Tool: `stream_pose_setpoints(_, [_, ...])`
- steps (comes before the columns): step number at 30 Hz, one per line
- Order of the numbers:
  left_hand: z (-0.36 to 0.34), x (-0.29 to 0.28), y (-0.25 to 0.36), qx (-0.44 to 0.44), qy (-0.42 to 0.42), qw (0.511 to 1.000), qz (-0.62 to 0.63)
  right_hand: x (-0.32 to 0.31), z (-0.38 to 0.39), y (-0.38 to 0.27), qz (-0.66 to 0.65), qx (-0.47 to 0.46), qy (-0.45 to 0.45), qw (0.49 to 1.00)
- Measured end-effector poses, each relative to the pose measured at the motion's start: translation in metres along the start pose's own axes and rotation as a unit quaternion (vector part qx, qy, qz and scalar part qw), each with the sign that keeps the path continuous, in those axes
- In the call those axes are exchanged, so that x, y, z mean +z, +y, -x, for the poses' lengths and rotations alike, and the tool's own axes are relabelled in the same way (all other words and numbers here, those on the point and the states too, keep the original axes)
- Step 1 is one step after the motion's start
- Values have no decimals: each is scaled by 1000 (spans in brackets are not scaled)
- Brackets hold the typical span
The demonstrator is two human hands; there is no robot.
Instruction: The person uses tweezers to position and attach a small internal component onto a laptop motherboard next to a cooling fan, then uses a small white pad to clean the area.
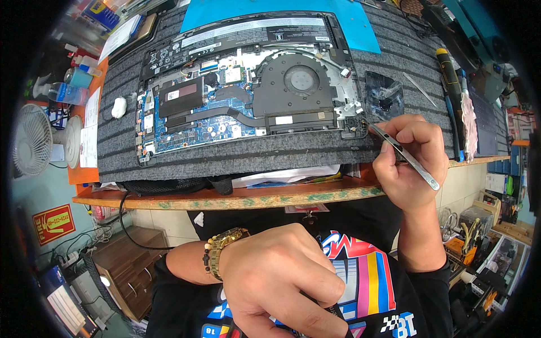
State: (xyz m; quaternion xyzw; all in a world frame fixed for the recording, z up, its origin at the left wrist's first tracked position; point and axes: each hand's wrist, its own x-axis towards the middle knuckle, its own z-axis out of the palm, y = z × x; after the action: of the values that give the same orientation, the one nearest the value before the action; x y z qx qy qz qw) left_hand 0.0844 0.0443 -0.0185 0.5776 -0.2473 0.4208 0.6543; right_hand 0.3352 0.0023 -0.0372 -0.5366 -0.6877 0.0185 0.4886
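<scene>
Closest to my lens sits the left hand, curled low against the printed shirt, fingers folded together over a dark thing I can only glimpse at the lower edge; what it is I cannot tell. A gold watch and a bead band ring that wrist.

Further out I see the right hand at the desk's front edge, fingers clamped on the tweezers. Their long axis runs on a diagonal: the blunt rear end sticks out toward me and to the right, below the fist, while the tip points up and left, at the lower right corner of the opened laptop. The tip meets the laptop's edge there, by the right hinge.

That laptop lies bottom-up with its cover off on a grey mat, long side across the desk, fan right of centre, battery along the far side. Just beyond the right hand a small clear bag rests on the mat; right of it lie a thin metal pick and a yellow-tipped screwdriver. A white lump sits left of the laptop, and a blue mat shows behind it. Off the desk's left end stands a small fan.
</scene>
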Motion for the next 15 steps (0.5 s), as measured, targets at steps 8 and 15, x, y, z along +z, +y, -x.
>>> stream_pose_setpoints(8, [0, -2, 2, 1, -10, 1000, -3, 1, 0, -3, -4, 10, 6, 1000])
stream_pose_setpoints(15, [-1, 1, 5, -25, 11, 1000, 12, 3, 0, -3, -3, 12, 2, 1000])
